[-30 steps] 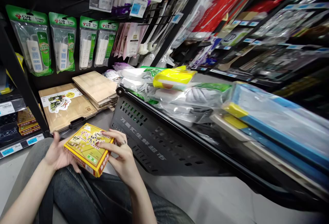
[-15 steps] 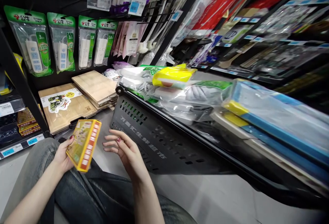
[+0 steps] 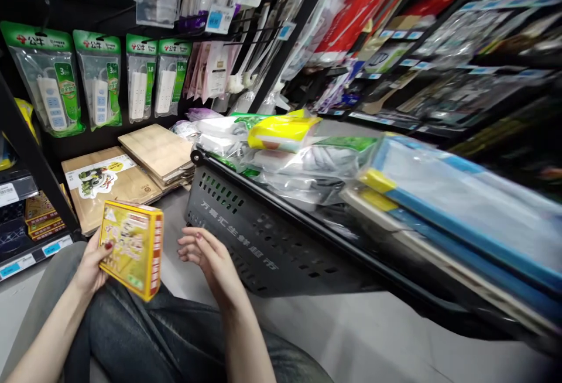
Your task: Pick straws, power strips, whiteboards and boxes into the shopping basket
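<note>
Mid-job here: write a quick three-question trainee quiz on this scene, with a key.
1. True or false: the right hand is apart from the yellow box.
2. Fill the gap: the box is held in the ... hand.
3. How many green-topped power-strip packs hang in the upper left of the view? A) two B) four C) six

Key: 1. True. 2. Left hand. 3. B.

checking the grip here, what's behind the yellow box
Behind the box, the stickered board shows past its upper edge and the jeans past its lower edge. Its back face, and any part of the left hand there, are covered.
</note>
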{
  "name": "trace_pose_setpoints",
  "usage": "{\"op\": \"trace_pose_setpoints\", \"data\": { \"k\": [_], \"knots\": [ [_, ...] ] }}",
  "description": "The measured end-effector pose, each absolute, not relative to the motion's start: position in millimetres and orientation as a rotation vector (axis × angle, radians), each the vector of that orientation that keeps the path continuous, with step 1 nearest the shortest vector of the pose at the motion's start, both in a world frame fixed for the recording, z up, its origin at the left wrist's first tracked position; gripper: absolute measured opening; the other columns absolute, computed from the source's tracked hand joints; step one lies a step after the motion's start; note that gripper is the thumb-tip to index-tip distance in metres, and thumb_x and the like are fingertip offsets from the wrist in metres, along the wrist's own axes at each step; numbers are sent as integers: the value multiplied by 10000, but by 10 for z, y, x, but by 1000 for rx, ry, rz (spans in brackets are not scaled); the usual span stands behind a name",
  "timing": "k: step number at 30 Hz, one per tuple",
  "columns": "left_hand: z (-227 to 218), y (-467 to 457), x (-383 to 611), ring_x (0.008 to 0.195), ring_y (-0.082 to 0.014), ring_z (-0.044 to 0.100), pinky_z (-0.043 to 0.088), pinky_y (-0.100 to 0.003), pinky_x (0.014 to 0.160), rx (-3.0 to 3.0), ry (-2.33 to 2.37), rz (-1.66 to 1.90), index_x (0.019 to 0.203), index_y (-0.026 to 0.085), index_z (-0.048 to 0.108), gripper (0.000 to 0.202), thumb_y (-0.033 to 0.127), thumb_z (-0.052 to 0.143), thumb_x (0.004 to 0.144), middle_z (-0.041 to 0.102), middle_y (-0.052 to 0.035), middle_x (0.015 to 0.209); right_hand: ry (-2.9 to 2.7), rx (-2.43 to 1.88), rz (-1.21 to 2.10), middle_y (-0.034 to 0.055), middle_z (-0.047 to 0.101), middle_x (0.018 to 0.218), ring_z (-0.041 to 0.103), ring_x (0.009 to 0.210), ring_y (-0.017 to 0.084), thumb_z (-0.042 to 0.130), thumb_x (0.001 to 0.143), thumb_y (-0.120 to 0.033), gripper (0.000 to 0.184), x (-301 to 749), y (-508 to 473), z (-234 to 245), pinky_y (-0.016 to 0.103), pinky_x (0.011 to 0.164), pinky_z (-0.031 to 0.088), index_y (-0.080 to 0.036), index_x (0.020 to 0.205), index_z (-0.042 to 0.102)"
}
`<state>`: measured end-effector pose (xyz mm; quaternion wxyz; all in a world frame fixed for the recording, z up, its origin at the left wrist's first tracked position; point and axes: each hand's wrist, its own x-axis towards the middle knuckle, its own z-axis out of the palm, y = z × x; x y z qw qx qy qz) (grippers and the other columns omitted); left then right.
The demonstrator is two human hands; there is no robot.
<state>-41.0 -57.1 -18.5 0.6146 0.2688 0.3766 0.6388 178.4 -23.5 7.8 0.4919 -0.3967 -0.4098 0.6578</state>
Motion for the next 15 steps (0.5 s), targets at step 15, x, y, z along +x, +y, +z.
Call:
{"op": "trace_pose_setpoints", "data": {
  "k": [15],
  "knots": [
    [2318,768,752,555,-157,627,472,-199,411,1150,819,1328,1067,79,595,363,212,609,730,688,-82,798,-1093,-1192,1452,28,612,616,512,467,122,581,476,-799,675,1920,-110,-179,249,478,337,-169,717,584]
  ]
}}
